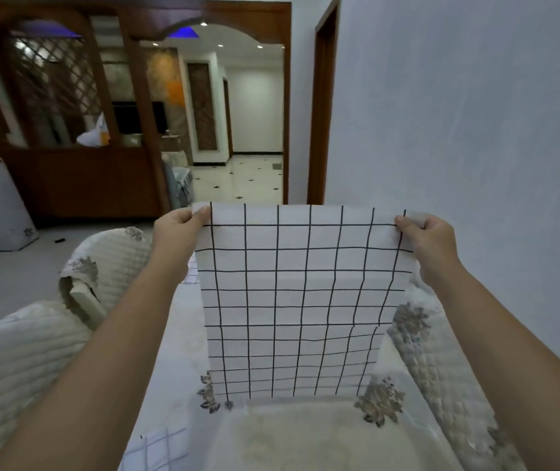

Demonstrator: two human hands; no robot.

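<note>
Cloth [299, 294], white with a black grid, is hanging spread out in front of the person, above the armchair seat [305, 433]. Its lower edge is reaching down near the cushion, though I cannot tell whether it is touching. The left grip [183, 229] is pinching the top left corner, and the right grip [424, 236] is pinching the top right one, both clenched on the fabric. Quilted armrests [108, 263] are flanking it, and a second checked cloth [156, 447] is lying at the seat's front left. To my eye the holds are looking shallow. A corner slipping free would be dropping that side into a crumple, and uneven pulling would be skewing the grid lines for any fold.
</note>
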